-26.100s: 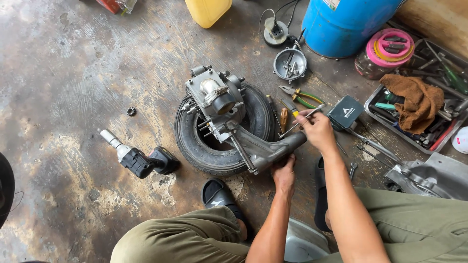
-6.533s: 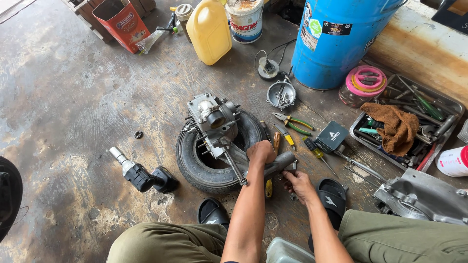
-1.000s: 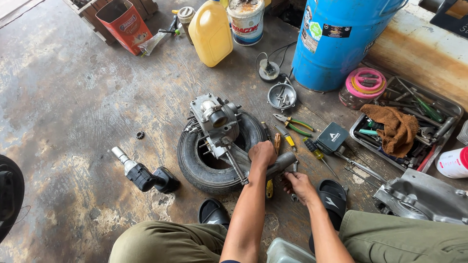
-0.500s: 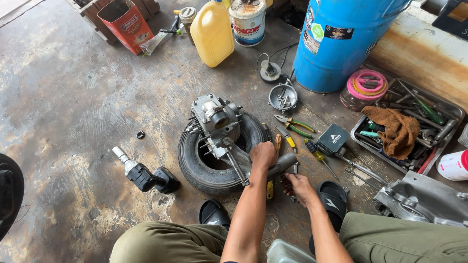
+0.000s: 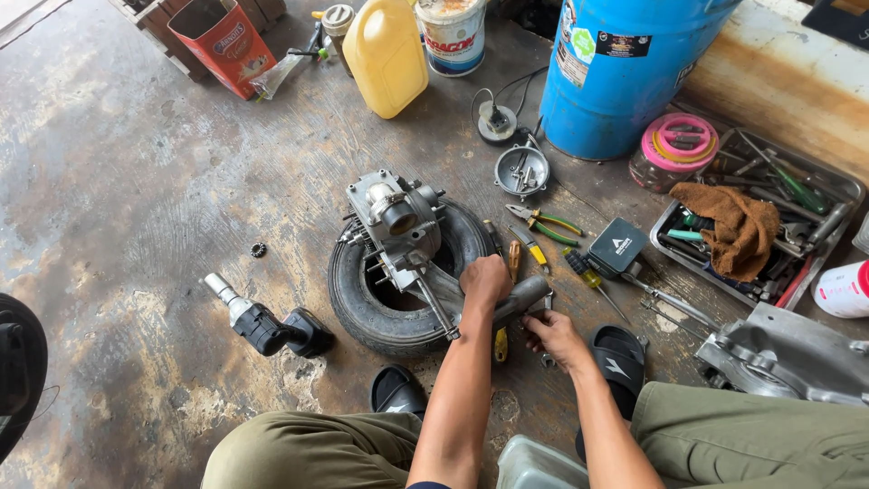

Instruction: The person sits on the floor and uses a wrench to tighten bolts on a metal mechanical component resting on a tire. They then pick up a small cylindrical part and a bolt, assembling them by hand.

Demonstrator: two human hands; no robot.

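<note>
— Engine (image 5: 398, 222) on a small tyre (image 5: 380, 312), workshop floor: where are the hands?

— Left hand (image 5: 485, 279) clenched over the engine's grey casing arm; right hand (image 5: 554, 333) pinching its end (what the fingers hold, I cannot tell).

— How far along?

— Partly stripped, I judge. Impact wrench (image 5: 262, 321), pliers (image 5: 541, 222) and screwdrivers (image 5: 520, 258) lie just beside, out of hand.

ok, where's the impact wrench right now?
Head view: the impact wrench lies on the concrete floor, left of the tyre, apart from both hands.
</note>
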